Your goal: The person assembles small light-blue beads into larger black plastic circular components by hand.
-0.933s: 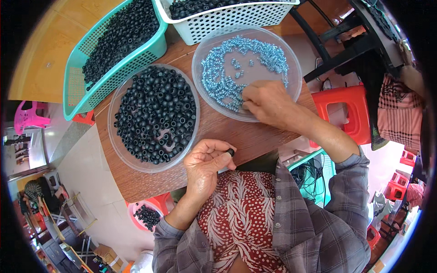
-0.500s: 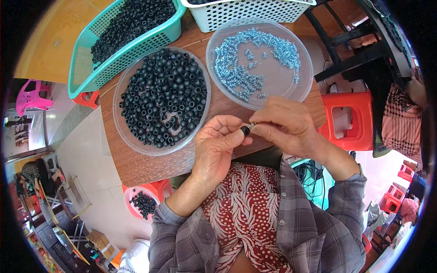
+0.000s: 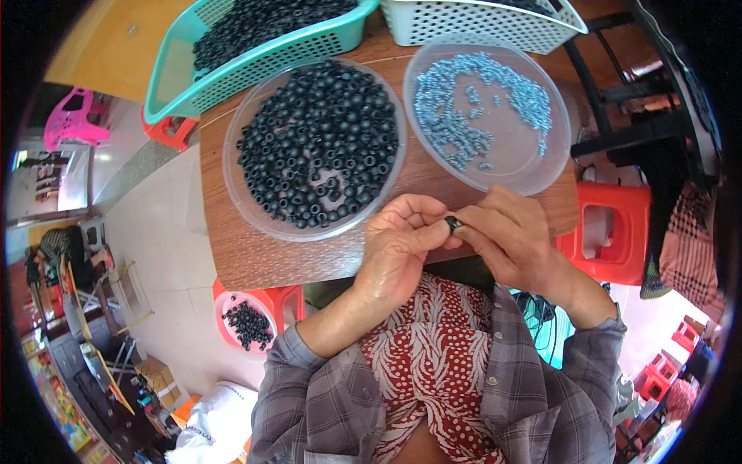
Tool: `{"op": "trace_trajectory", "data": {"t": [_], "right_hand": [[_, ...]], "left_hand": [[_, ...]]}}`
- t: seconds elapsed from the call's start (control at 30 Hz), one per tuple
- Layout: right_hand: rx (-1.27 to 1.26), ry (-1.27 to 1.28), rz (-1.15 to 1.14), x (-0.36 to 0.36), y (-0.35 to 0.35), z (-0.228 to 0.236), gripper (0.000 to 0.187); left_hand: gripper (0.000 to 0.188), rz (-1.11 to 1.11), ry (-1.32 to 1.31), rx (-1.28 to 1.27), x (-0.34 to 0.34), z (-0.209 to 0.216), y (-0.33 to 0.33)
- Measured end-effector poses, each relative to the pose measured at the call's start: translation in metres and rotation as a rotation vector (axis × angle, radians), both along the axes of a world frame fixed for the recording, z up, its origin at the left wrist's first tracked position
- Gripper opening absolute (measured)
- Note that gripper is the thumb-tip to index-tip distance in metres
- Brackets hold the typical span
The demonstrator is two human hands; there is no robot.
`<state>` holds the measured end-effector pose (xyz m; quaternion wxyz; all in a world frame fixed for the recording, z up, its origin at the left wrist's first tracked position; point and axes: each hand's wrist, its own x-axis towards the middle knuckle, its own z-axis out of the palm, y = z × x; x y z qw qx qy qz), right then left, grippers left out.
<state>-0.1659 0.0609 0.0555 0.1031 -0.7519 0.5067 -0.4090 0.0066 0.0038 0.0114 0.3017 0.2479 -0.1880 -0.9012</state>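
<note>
My left hand (image 3: 402, 246) pinches a black hollow bead-like cap (image 3: 452, 223) between thumb and fingers, just past the table's near edge. Against it press the closed thumb and forefinger of my right hand (image 3: 512, 236). A small metal spring is pinched there, mostly hidden by the fingertips. Beyond my left hand, a round clear tray (image 3: 234, 203) holds many of the same black caps. Another clear tray (image 3: 514, 158), beyond my right hand, holds small silvery-blue springs spread in a curved band.
Behind the trays stand a teal basket (image 3: 255, 73) full of black pieces and a white basket (image 3: 471, 25). A pink tub (image 3: 224, 329) with black caps sits below the wooden table (image 3: 301, 267) at left. A red stool (image 3: 614, 232) stands at right.
The whole view has shifted, so the table sits further right and higher. My right fingertips have closed onto the black cap, and the spring visible between them earlier is now mostly hidden.
</note>
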Motion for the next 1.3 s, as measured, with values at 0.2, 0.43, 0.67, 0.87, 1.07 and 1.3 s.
{"op": "trace_trajectory", "data": {"t": [0.2, 0.43, 0.67, 0.87, 1.07, 1.3], "right_hand": [[-0.191, 0.44, 0.019, 0.014, 0.002, 0.005, 0.032], [-0.178, 0.934, 0.088, 0.031, 0.007, 0.017, 0.036], [-0.108, 0.981, 0.181, 0.043, 0.006, 0.021, 0.037], [-0.058, 1.037, 0.193, 0.059, -0.001, 0.025, 0.035], [-0.053, 0.785, 0.165, 0.063, -0.016, 0.026, 0.033], [-0.046, 0.199, 0.285, 0.098, -0.096, -0.006, 0.022]], "left_hand": [[0.017, -0.016, -0.003, 0.046, 0.008, 0.001, 0.001], [0.015, 0.071, -0.086, 0.022, 0.013, -0.002, 0.006], [0.014, 0.036, -0.052, 0.054, 0.03, -0.008, 0.007], [0.014, 0.05, -0.065, 0.035, 0.04, -0.007, 0.006], [0.012, 0.075, -0.048, -0.042, 0.054, -0.012, 0.009], [0.018, 0.018, -0.072, 0.001, 0.071, -0.003, 0.014]]}}
